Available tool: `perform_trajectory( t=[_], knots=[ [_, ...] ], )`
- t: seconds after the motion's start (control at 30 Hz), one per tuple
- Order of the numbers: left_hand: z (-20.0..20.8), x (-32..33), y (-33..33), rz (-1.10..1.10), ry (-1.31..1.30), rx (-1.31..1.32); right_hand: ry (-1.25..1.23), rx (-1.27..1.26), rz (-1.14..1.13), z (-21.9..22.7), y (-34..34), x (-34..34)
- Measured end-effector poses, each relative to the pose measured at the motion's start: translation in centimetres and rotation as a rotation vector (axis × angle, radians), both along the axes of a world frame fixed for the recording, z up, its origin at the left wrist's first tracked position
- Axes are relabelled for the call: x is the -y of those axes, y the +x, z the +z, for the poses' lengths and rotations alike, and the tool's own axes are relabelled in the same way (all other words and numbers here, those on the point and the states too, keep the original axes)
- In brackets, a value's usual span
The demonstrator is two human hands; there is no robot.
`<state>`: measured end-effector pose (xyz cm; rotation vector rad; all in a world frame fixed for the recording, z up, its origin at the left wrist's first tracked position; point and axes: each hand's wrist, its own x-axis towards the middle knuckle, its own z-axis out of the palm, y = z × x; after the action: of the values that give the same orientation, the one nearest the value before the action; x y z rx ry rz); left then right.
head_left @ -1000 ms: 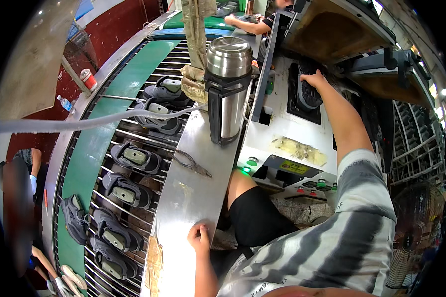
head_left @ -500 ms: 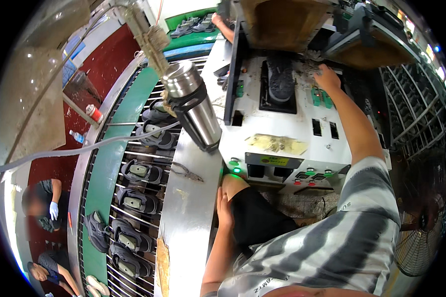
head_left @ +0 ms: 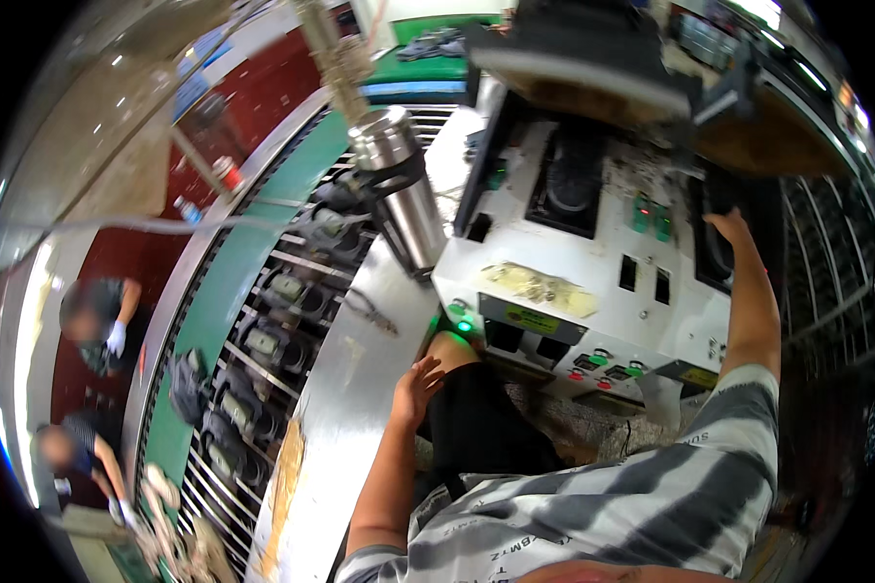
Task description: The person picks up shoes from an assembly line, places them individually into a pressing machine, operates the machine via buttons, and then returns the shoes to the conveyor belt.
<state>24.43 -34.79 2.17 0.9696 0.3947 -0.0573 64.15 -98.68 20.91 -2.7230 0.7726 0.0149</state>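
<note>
Left hand [head_left: 416, 387] open, fingers spread at the steel ledge's [head_left: 360, 389] right edge; right hand [head_left: 731, 231] reaching into the press machine's [head_left: 593, 282] right bay, grip unclear.

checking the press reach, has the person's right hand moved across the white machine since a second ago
Yes. The right hand has shifted rightward across the white machine, from its middle dark opening to the one at the right edge.
</note>
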Motion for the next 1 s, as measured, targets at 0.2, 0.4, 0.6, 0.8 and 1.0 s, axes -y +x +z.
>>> perform_trajectory(
  t=[0.2,0.4,0.6,0.8,1.0],
  knots=[
    [-2.0,-4.9,-10.2,0.411,0.071,-0.194,-0.069,0.378,-0.061,0.9,-5.2,-3.6],
    [-2.2,-5.4,-16.6,0.558,0.011,-0.209,-0.345,1.037,0.004,-1.6,-13.4,-3.8],
    [-2.8,-4.9,-16.4,0.344,0.109,-0.079,-0.199,1.356,0.066,-4.1,-21.5,-8.2],
    [3.8,-1.5,-14.6,-0.079,0.135,0.25,1.109,0.956,0.469,-7.4,-26.8,-13.2],
    [10.1,0.6,-13.3,-0.083,-0.095,0.594,1.718,0.027,0.872,-8.1,-31.9,-31.6]
  ],
)
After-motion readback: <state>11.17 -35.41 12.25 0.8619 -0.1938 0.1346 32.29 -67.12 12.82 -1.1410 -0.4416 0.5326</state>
